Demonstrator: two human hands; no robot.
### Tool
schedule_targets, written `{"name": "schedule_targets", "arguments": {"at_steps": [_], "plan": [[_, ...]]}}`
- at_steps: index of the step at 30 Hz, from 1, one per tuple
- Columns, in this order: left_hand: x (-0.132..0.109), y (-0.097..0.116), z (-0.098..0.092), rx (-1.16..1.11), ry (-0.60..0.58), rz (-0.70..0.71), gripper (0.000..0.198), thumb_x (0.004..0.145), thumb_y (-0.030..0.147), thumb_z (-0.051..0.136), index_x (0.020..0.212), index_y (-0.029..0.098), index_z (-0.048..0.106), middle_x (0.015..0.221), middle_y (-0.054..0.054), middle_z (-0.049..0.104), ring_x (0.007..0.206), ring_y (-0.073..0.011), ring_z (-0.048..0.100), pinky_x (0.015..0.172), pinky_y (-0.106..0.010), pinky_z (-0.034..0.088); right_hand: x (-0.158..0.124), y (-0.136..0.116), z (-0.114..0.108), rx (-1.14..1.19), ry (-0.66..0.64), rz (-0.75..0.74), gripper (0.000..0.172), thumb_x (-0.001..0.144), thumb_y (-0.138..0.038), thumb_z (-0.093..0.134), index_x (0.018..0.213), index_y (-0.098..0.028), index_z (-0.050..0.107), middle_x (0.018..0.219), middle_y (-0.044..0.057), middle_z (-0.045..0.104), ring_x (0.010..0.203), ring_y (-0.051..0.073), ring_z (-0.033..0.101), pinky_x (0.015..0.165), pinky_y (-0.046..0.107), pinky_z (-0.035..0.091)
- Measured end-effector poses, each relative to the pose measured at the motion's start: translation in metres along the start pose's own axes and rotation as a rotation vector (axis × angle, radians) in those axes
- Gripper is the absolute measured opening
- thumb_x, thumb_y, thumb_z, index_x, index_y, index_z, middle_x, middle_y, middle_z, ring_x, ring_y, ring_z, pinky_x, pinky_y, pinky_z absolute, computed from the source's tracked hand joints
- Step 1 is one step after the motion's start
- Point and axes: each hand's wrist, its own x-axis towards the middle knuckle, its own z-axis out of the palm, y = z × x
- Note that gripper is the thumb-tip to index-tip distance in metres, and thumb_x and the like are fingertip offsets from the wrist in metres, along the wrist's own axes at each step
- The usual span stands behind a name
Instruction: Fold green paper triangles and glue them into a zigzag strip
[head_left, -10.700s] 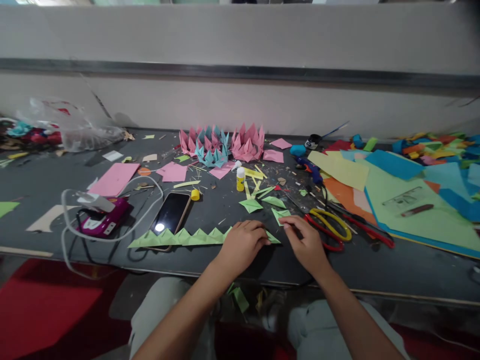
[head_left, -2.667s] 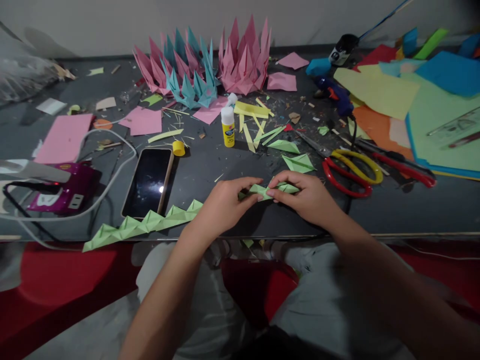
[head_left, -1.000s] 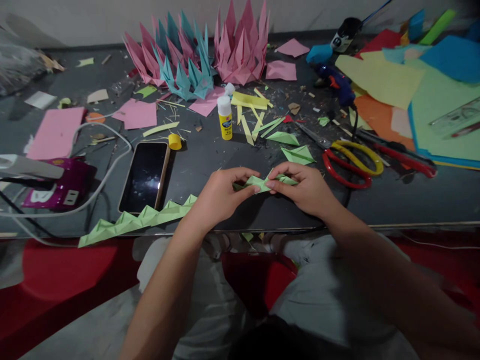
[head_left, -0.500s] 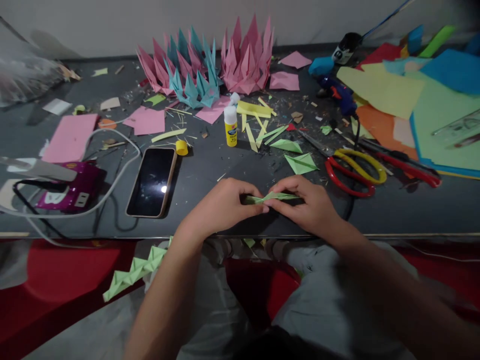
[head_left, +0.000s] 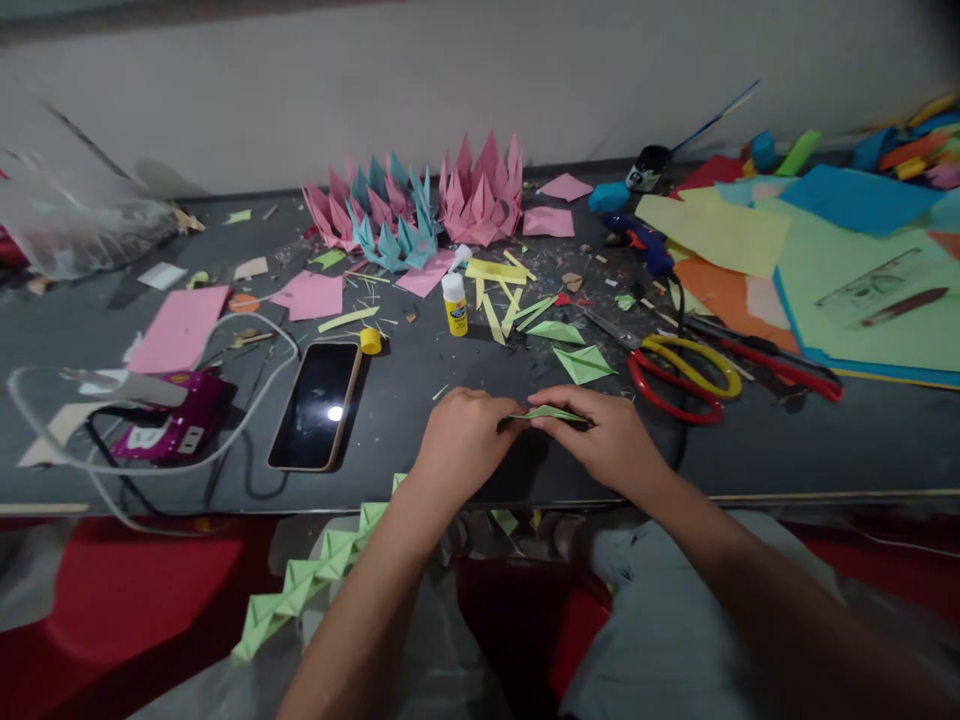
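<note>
Between my hands, just above the table's front edge, is a folded green paper piece [head_left: 555, 411]. My left hand [head_left: 469, 435] pinches its left end, thumb against fingers. At its right end, my right hand [head_left: 604, 435] grips it the same way. A joined strip of folded green paper [head_left: 322, 565] hangs past the table edge, partly behind my left forearm. Two more folded green pieces, one a flat triangle [head_left: 585, 364], lie beyond my right hand. A yellow glue stick [head_left: 455, 306] with a white top stands upright past my left hand.
Scissors [head_left: 679, 380] lie to the right, near a blue glue gun [head_left: 641, 240] and stacked coloured paper [head_left: 885, 300]. On the left are a phone [head_left: 315, 405] and a purple power adapter [head_left: 176, 420] with cables. Pink and blue folded-paper flowers [head_left: 480, 195] stand at the back among scraps.
The camera view has tilted up and shifted, so the table sits lower in it. Both hands still hold the green paper piece, now seen more edge-on, with the left fingers curled tighter.
</note>
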Motion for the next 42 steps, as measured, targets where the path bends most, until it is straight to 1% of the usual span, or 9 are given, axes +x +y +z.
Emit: {"name": "schedule_targets", "arguments": {"at_steps": [5,7,14,20,29,33,36,39,42], "plan": [[-0.003,0.006,0.000,0.184,0.325,0.102,0.027,0.083,0.021,0.054,0.110,0.021,0.059,0.120,-0.006,0.059,0.111,-0.0219,0.052,0.099,-0.041,0.033,0.004,0.008,0.004,0.162,0.066,0.133,0.024,0.074,-0.024,0.059,0.098,-0.022,0.060,0.091,0.003,0.067,0.086,0.018,0.063,0.077,0.031,0.050],[-0.005,0.011,0.002,0.198,0.363,0.108,0.024,0.087,0.022,0.048,0.108,0.022,0.059,0.123,-0.005,0.057,0.114,-0.0209,0.049,0.102,-0.041,0.029,0.007,0.011,0.005,0.316,0.062,0.193,0.033,0.071,-0.025,0.061,0.103,-0.020,0.055,0.087,0.003,0.064,0.079,0.017,0.063,0.074,0.032,0.051],[-0.004,0.023,0.023,0.181,0.264,0.128,0.027,0.087,0.021,0.045,0.112,0.021,0.056,0.123,-0.005,0.057,0.114,-0.0193,0.050,0.103,-0.039,0.032,0.012,0.019,-0.006,0.558,0.018,0.256,0.041,0.066,-0.026,0.065,0.104,-0.019,0.050,0.084,0.000,0.054,0.069,0.012,0.058,0.064,0.028,0.052],[-0.006,0.014,0.026,0.211,0.237,0.169,0.031,0.089,0.014,0.040,0.114,0.021,0.056,0.120,-0.003,0.060,0.111,-0.0174,0.053,0.102,-0.038,0.033,0.009,0.017,-0.008,0.583,-0.198,0.222,0.043,0.069,-0.028,0.063,0.109,-0.020,0.047,0.091,0.003,0.057,0.070,0.012,0.059,0.061,0.027,0.053],[-0.005,-0.007,0.015,0.276,0.100,0.067,0.044,0.083,0.006,0.036,0.121,0.021,0.052,0.129,-0.005,0.052,0.123,-0.0197,0.043,0.107,-0.049,0.022,0.002,0.005,-0.018,-0.005,-0.038,0.038,0.026,0.080,-0.033,0.051,0.099,-0.018,0.059,0.082,0.006,0.065,0.065,0.015,0.061,0.058,0.027,0.050],[-0.009,-0.004,0.014,0.250,0.014,0.023,0.049,0.081,0.011,0.037,0.129,0.019,0.044,0.138,-0.008,0.042,0.128,-0.0232,0.035,0.105,-0.059,0.015,0.004,0.006,-0.035,-0.127,0.043,-0.002,0.021,0.080,-0.034,0.051,0.088,-0.019,0.063,0.075,0.004,0.067,0.062,0.016,0.060,0.055,0.027,0.047],[-0.012,0.004,0.011,0.247,0.047,0.022,0.046,0.084,0.018,0.038,0.129,0.019,0.042,0.140,-0.010,0.039,0.132,-0.0252,0.027,0.104,-0.061,0.012,0.008,0.006,-0.043,-0.134,0.062,-0.021,0.018,0.080,-0.033,0.051,0.084,-0.020,0.063,0.071,0.002,0.067,0.057,0.016,0.059,0.054,0.027,0.046],[-0.010,0.012,0.008,0.267,0.101,0.051,0.034,0.088,0.021,0.037,0.119,0.021,0.052,0.127,-0.009,0.052,0.123,-0.0236,0.040,0.107,-0.055,0.015,0.013,0.001,-0.045,-0.120,0.062,-0.027,0.018,0.080,-0.032,0.051,0.082,-0.020,0.064,0.070,0.002,0.067,0.058,0.016,0.059,0.055,0.027,0.046],[-0.006,0.017,0.006,0.297,0.020,0.072,0.023,0.086,0.015,0.042,0.094,0.018,0.063,0.095,-0.007,0.065,0.095,-0.0200,0.058,0.097,-0.040,0.034,0.020,-0.006,-0.040,-0.150,0.076,-0.046,0.018,0.081,-0.029,0.049,0.086,-0.019,0.064,0.078,0.003,0.068,0.065,0.016,0.061,0.061,0.028,0.047]]}}
